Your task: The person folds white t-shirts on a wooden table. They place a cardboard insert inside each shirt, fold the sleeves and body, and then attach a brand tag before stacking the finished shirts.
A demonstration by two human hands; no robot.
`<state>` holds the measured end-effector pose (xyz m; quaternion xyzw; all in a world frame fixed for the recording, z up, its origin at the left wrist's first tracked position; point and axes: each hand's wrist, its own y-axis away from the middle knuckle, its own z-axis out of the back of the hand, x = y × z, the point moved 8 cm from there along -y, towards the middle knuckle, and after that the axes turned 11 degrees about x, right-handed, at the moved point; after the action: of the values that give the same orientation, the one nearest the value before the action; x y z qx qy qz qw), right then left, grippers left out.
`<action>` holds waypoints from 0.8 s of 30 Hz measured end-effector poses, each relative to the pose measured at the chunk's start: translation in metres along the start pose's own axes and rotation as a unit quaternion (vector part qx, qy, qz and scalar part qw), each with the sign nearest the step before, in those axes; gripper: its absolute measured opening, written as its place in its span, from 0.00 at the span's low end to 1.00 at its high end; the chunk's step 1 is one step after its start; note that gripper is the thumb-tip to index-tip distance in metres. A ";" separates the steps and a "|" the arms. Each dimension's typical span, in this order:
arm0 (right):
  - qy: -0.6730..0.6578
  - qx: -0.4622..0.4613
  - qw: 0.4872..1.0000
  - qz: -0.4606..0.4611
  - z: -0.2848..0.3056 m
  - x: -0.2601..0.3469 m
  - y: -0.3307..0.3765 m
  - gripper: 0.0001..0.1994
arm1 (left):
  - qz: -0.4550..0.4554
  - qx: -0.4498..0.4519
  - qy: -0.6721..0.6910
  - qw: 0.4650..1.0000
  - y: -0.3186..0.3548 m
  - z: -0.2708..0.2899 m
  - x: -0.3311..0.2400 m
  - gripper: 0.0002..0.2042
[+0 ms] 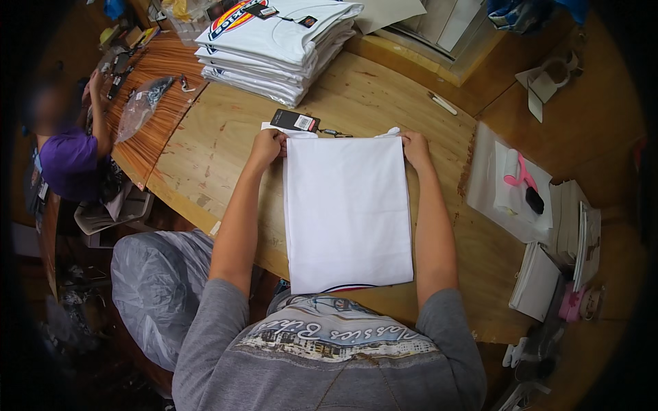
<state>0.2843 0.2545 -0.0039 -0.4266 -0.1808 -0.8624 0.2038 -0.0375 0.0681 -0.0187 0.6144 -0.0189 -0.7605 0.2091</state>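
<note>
Head view: I grasp a folded, rectangular white fabric garment (348,212) by its far corners.
My left hand (271,145) and right hand (415,148) grip opposite sides over the pale wooden tabletop (226,130); even tension should keep edges square, the black rectangular card tag (296,119) untrapped.

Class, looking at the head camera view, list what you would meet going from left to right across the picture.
Co-worker's purple shirt → plastic-wrapped bundle → the person's left hand → folded white garment → the person's right hand → pink-handled roller
</note>
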 end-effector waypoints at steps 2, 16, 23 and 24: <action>-0.165 0.060 0.982 -0.076 -0.006 -0.020 -0.006 0.07 | 0.045 -0.045 -0.043 0.997 0.003 0.001 -0.006 0.12; 0.203 -0.082 0.973 -0.079 -0.005 0.008 -0.001 0.14 | 0.068 -0.132 -0.353 0.924 0.021 -0.013 -0.041 0.20; 0.069 -0.120 0.990 0.039 0.049 0.080 0.030 0.16 | -0.137 -0.155 -0.205 0.957 0.036 0.001 -0.119 0.15; 0.014 -0.165 0.981 0.103 0.077 0.121 0.058 0.17 | -0.215 -0.165 -0.142 0.952 0.050 0.008 -0.147 0.14</action>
<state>0.2978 0.2186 0.1455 -0.4587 0.0113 -0.8606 0.2208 -0.0072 0.0714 0.1338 0.4462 0.2099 -0.8596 0.1338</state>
